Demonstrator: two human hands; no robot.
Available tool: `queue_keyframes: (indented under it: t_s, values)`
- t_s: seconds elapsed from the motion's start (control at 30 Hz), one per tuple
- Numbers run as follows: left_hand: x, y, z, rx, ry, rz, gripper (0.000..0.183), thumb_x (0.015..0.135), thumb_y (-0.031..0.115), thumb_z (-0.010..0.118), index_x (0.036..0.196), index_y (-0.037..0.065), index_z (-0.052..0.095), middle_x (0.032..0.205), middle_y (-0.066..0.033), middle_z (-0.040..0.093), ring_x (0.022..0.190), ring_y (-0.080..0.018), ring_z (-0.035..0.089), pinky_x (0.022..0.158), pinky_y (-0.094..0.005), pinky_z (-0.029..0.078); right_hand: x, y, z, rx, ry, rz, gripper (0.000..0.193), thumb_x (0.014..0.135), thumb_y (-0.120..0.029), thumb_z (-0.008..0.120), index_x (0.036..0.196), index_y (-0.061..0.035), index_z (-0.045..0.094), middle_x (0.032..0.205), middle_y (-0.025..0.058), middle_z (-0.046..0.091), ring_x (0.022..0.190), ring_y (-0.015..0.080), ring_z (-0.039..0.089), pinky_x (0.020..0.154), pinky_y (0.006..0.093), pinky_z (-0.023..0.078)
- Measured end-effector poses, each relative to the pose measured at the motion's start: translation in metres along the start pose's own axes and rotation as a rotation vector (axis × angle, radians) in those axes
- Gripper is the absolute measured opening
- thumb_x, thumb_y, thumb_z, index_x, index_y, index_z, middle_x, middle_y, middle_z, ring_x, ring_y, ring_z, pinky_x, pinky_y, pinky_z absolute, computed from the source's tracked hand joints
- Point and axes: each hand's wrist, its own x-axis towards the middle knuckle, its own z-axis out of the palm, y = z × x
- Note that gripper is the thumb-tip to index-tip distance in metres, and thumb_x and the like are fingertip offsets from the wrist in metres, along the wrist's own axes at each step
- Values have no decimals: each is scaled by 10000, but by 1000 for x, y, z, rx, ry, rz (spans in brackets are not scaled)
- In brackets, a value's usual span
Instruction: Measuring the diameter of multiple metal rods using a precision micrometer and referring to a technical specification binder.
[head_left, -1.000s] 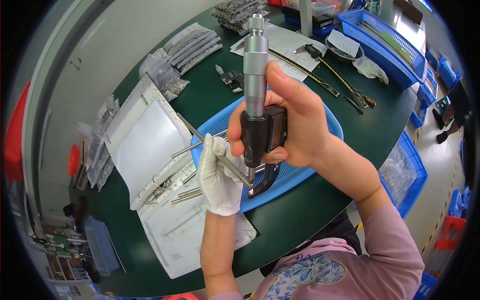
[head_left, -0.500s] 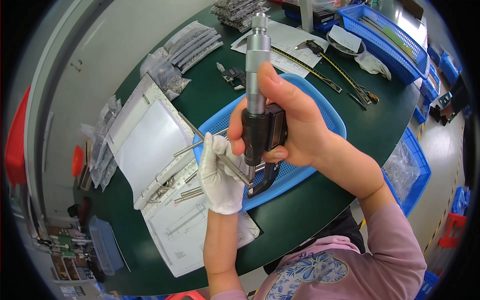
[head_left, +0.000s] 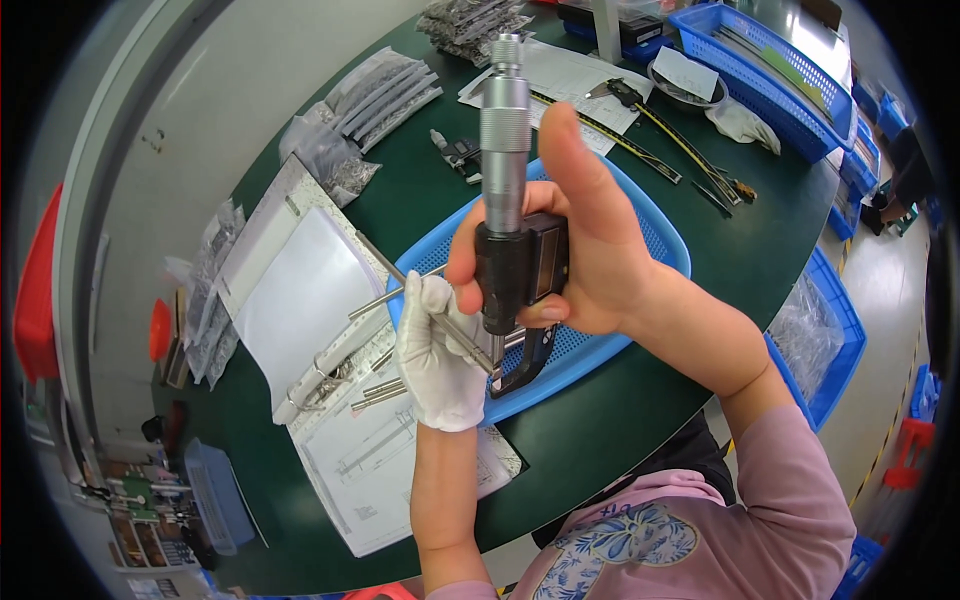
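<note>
Apparently mid-measurement, our left hand (head_left: pixel 440 370) pinches a steel rod (head_left: pixel 463 341) at the micrometer (head_left: pixel 503 270) our right hand (head_left: pixel 598 262) grips; loose rods (head_left: pixel 380 393) toward eight o'clock perhaps remain unmeasured

gloved left hand (head_left: pixel 438 370) pinched closed, bare right hand (head_left: pixel 592 262) curled in a grip, thumb (head_left: pixel 573 150) raised

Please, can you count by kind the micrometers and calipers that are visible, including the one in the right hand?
Micrometers: 2 (one in the right hand, held micrometer; second micrometer on the table)
Calipers: 2 (full caliper; partly hidden caliper)
Total: 4
</note>
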Motion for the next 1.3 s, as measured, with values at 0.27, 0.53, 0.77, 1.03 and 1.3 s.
queue_keyframes:
  t_s: [0.27,0.53,0.77,1.03,1.3]
  values:
    - [5,-3,-22,-189,-221,37,319,874,180,414,1138,2,429,1131,-113,494,1040,-207,485,916,-337,372,2,1,3,125,17,2,715,735,-643,423,739,50,601,655,144,599,395,109,475,308,197,296]
    - [1,-1,-7,-1,-84,47,195,894,256,399,895,88,498,848,-7,548,865,-131,525,803,-293,423,-1,-1,3,164,6,42,702,727,-631,426,747,48,605,654,151,597,397,112,462,320,198,298]
    - [1,-3,-7,213,-109,163,378,869,239,402,1161,0,376,1115,-118,480,1017,-199,503,881,-328,409,-1,1,1,217,-12,75,666,707,-597,434,745,44,609,665,155,597,459,121,504,329,211,288]
    - [4,-1,-1,-86,-178,53,288,907,254,362,1033,23,481,1016,-89,542,946,-171,524,807,-301,427,-2,-1,7,-29,75,38,768,786,-659,281,740,41,593,668,152,601,356,117,407,305,186,281]
    - [0,3,-3,8,-18,70,294,919,296,350,674,142,401,534,30,358,445,-78,320,457,-215,282,6,1,-1,105,-22,73,813,808,-642,189,755,67,586,676,204,597,380,137,458,284,186,296]
